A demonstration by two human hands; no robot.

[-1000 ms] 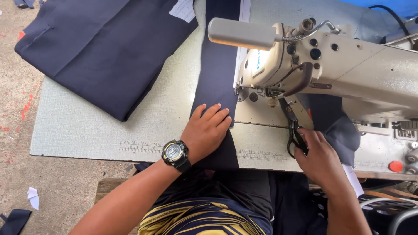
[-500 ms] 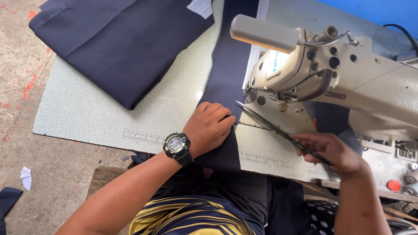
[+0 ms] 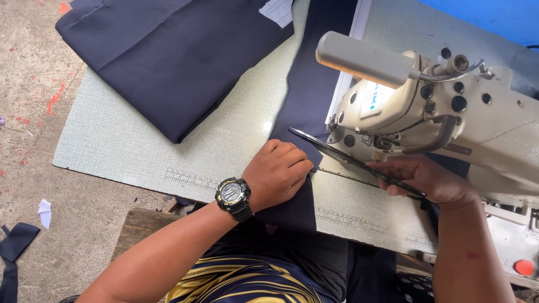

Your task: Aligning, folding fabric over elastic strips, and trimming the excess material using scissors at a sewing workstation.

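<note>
My left hand [image 3: 278, 174], with a black wristwatch [image 3: 233, 196] on the wrist, presses flat on a long strip of dark navy fabric [image 3: 314, 84] that runs under the sewing machine and hangs over the table's near edge. My right hand [image 3: 429, 179] grips black scissors [image 3: 348, 160]; their blades point left toward the fabric beside my left fingers, just below the needle area of the cream sewing machine [image 3: 449, 112].
A folded pile of dark navy fabric [image 3: 174, 56] lies at the far left of the pale green table [image 3: 129, 146]. A white tubular lamp [image 3: 365, 59] juts from the machine head. Fabric scraps [image 3: 19, 241] lie on the concrete floor at left.
My right hand has lifted the scissors from beside the machine and swung their blades left toward the fabric strip. My left hand has stayed on the fabric.
</note>
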